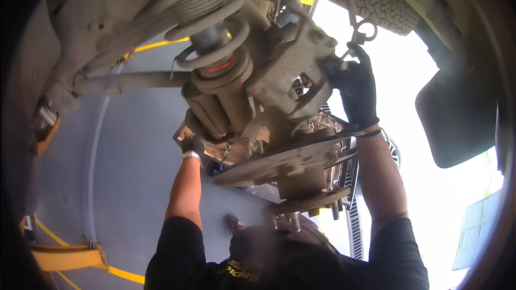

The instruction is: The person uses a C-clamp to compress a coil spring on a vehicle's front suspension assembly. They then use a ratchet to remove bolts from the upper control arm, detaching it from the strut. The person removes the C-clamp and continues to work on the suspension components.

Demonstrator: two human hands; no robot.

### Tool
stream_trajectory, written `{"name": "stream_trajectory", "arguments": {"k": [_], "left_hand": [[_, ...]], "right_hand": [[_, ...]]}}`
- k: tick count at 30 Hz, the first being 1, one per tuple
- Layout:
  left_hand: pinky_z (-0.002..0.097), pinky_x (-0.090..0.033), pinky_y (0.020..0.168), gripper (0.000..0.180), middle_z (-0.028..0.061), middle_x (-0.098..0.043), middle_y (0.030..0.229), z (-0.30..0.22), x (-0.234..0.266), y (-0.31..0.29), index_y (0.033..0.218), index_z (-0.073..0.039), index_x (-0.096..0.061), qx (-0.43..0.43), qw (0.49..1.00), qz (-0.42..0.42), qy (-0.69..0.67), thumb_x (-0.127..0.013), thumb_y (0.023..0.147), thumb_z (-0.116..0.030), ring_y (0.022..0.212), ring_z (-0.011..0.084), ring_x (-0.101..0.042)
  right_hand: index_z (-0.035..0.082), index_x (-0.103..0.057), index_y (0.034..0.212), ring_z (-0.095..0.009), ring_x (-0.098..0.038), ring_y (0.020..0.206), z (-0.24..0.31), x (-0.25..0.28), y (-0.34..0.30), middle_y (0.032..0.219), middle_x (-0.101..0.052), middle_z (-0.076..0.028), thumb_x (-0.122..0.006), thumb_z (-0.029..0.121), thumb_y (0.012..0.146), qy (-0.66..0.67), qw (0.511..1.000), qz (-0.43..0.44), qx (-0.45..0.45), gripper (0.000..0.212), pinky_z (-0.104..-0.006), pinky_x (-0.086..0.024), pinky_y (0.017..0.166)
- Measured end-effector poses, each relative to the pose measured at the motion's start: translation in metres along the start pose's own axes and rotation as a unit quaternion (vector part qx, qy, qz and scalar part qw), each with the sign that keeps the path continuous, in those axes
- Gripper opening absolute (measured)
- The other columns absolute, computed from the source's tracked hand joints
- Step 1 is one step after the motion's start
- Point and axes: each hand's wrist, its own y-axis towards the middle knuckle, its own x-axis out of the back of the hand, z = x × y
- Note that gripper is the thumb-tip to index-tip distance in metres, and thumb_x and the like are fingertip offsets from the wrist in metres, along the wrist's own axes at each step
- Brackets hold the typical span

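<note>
My right hand (357, 88), in a black glove, is at the outer edge of a dusty brake caliper (293, 67). Its fingers curl against the caliper's side, and one finger reaches up beside a hanging bracket with a ring (365, 32). Below the caliper is a thin round backing plate (269, 164), with a wheel hub (312, 200) and its studs standing out toward me. My left hand (192, 145), gloved too, reaches under the steering knuckle (215, 110) on the left. Its fingers are mostly hidden there, so its grip does not show.
A coil spring (212, 16) around a shock absorber hangs above the knuckle. A long shaft (134, 79) runs left from it. At right hangs a dark mud flap (457, 115); a treaded tyre (381, 11) is above. Yellow lift arms (70, 258) stand low on the grey floor.
</note>
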Motion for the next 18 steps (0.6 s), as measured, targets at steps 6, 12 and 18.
{"name": "stream_trajectory", "arguments": {"k": [6, 12, 18], "left_hand": [[0.0329, -0.056, 0.088, 0.028, 0.0144, -0.069, 0.119, 0.041, 0.1, -0.045, 0.124, 0.003, -0.063, 0.197, 0.698, -0.466, -0.507, -0.055, 0.098, -0.004, 0.104, 0.0217, -0.068], [0.0321, -0.058, 0.078, 0.023, 0.0163, -0.069, 0.109, -0.037, 0.434, -0.082, 0.116, 0.0, -0.067, -0.066, 0.843, -0.469, -0.255, -0.06, 0.097, -0.01, 0.095, 0.0252, -0.069], [0.0323, -0.056, 0.075, 0.026, 0.0127, -0.072, 0.101, -0.108, 0.544, -0.008, 0.114, -0.003, -0.07, -0.282, 0.897, -0.289, -0.182, -0.064, 0.095, -0.019, 0.086, 0.019, -0.07]], "right_hand": [[0.006, -0.063, 0.117, -0.012, -0.062, 0.068, 0.008, -0.016, 0.004, 0.103, -0.062, -0.01, -0.087, 0.022, 0.074, 0.175, 0.983, -0.062, -0.013, 0.052, -0.0273, -0.053, 0.06], [0.001, -0.049, 0.128, -0.01, -0.06, 0.062, -0.003, -0.005, 0.003, 0.072, -0.062, -0.004, -0.092, 0.031, 0.07, 0.233, 0.969, -0.042, -0.073, 0.079, -0.0249, -0.051, 0.059], [0.002, -0.049, 0.128, -0.013, -0.067, 0.071, 0.003, -0.008, 0.007, 0.082, -0.068, -0.006, -0.094, 0.033, 0.067, 0.238, 0.969, -0.032, -0.053, 0.082, -0.027, -0.055, 0.065]]}}
